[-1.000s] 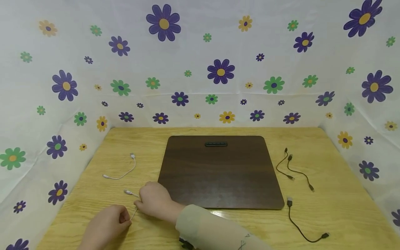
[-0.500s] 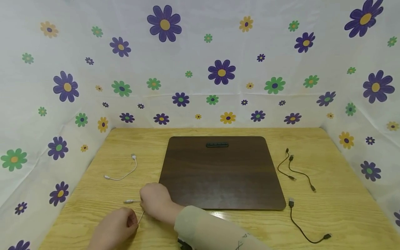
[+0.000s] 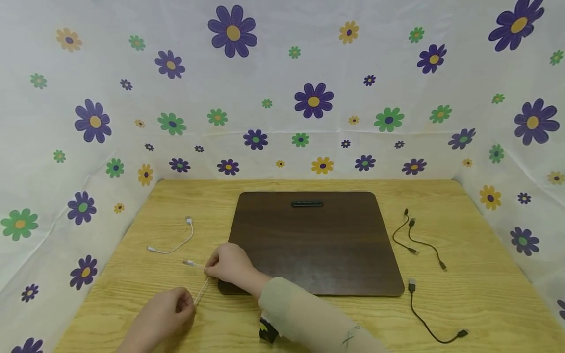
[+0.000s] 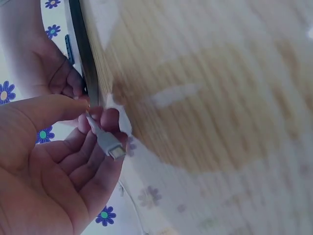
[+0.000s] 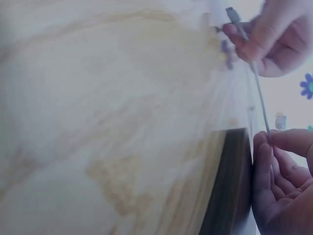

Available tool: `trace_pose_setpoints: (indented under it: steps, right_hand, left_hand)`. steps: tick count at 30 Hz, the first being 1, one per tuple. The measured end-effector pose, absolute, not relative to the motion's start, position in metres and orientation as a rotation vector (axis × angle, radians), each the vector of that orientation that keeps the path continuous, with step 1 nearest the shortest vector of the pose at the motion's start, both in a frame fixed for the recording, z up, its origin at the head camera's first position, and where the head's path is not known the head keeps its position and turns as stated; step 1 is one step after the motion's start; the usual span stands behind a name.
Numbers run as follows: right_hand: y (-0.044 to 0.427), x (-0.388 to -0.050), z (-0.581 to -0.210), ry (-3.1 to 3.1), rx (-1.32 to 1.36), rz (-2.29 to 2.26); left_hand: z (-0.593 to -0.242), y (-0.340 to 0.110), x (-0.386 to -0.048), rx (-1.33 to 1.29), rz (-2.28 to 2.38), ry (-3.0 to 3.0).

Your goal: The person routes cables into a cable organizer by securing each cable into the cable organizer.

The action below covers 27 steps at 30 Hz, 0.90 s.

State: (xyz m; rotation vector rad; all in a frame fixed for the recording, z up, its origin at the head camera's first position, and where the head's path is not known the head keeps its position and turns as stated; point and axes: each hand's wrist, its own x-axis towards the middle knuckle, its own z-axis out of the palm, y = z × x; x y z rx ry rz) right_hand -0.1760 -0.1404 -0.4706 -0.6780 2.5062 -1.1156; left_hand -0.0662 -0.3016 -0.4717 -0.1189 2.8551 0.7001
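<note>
White cable [image 3: 201, 290]: off the board's left side, over the near-left of the table, strung between both hands, span nearly straight. Left hand [image 3: 164, 311] pinches it just behind the small plug [image 4: 111, 147], thumb against fingertips, plug sticking out over the other fingers. Right hand [image 3: 234, 264] pinches it a short way behind the big plug [image 3: 190, 263], which juts left, unsupported.

Risks, my read. Span looks close to taut: hands pulling further apart could slide the wire out of either pinch or strain the small plug's neck. Big plug hangs on a short tail, so a loose pinch could let it swing or twist. Right hand is right by the board [image 3: 309, 245]; whether it touches I can't tell. A low sweep could knock the edge and shift the board, with the dark bar [image 3: 307, 204] on its far part.

Spare white cable [image 3: 165, 252] lies just beyond the big plug, apart from it; dragging that plug away from the person could snag it.

Right sleeve [image 3: 318, 314] crosses in front of the board; it could brush the near edge. Black cables [image 3: 423, 325] sit right of the board, well apart, low risk. Flowered cloth [image 3: 273, 68] behind the table [image 3: 212, 196], out of reach of trouble.
</note>
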Motion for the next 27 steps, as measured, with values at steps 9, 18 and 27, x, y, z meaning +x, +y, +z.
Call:
trace_pose_setpoints:
  steps: [9,18,27]
  right_hand:
    - [-0.125,-0.194,-0.475,1.877,-0.271,-1.632]
    - [-0.106,-0.205,-0.473,1.643,-0.057,-1.799]
    - [-0.093,-0.215,-0.475,1.596,0.002,-1.823]
  left_hand:
    - [-0.467,-0.314,-0.076,-0.084,1.091,2.619]
    - [-0.464,-0.310,-0.086,-0.049,1.434,2.354]
    - [-0.462,-0.298,-0.097,-0.045,1.522,2.291]
